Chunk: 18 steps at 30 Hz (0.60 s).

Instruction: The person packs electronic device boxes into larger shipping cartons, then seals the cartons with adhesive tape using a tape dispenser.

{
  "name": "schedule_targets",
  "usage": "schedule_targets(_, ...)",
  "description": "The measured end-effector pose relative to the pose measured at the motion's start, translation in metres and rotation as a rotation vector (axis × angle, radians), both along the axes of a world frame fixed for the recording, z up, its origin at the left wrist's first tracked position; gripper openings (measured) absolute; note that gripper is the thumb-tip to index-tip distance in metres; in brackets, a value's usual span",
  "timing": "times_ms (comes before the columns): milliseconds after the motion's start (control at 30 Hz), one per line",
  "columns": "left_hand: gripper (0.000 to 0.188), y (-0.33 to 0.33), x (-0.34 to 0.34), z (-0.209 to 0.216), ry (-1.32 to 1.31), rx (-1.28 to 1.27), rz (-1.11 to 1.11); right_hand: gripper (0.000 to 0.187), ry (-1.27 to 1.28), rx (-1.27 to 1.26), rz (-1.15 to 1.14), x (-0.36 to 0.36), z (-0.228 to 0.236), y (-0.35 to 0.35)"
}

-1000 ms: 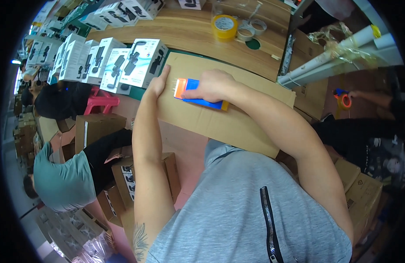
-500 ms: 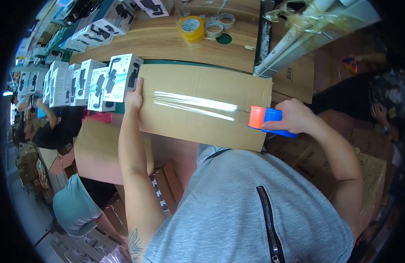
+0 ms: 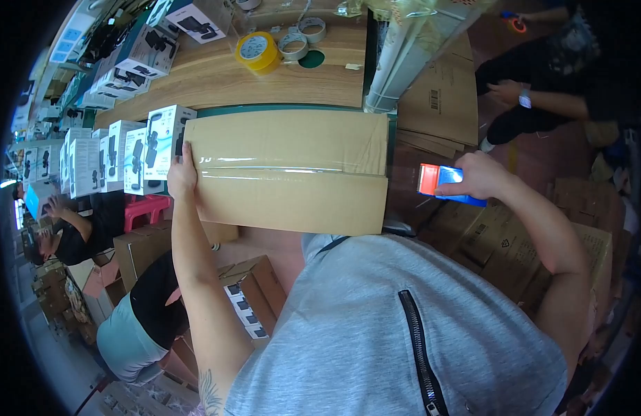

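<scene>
A long brown cardboard box (image 3: 292, 201) lies in front of me, a glossy strip of clear tape (image 3: 265, 170) along its middle seam. My left hand (image 3: 183, 175) grips the box's left end, its thumb upright along the edge and the other fingers partly hidden. Off the box's right end, my right hand (image 3: 481, 176) is closed around a blue and orange-red tape dispenser (image 3: 442, 179). A gap separates the dispenser from the box.
White product boxes (image 3: 164, 142) stand left of the carton. On the wooden table (image 3: 216, 78) are a yellow tape roll (image 3: 258, 52) and paler rolls (image 3: 293, 46). White posts (image 3: 396, 62) rise at its right edge, beside flattened cardboard (image 3: 438, 97). Co-workers are at both sides.
My right hand and the dispenser have moved right, from over the box's right end to beyond it. The box sits straighter in view. My left hand keeps its hold.
</scene>
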<state>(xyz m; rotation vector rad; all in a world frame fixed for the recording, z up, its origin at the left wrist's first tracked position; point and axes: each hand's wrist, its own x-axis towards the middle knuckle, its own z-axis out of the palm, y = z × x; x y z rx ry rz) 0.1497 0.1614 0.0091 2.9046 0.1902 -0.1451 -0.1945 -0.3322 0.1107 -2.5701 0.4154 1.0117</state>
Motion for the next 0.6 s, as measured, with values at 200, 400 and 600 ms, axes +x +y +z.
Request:
schedule_targets(200, 0.066, -0.1, -0.099, -0.009, -0.182, 0.083, -0.649, 0.077, 0.012, 0.03, 0.013, 0.006, -0.036, 0.001)
schedule_targets(400, 0.095, -0.267, -0.251, 0.006, -0.031, -0.26, -1.176, 0.08, 0.093, 0.053, -0.003, 0.017, -0.047, 0.007)
schedule_targets(600, 0.094, -0.267, -0.243, 0.015, -0.03, -0.015, -1.329, 0.083, 0.099, 0.067, -0.036, 0.021, -0.056, 0.01)
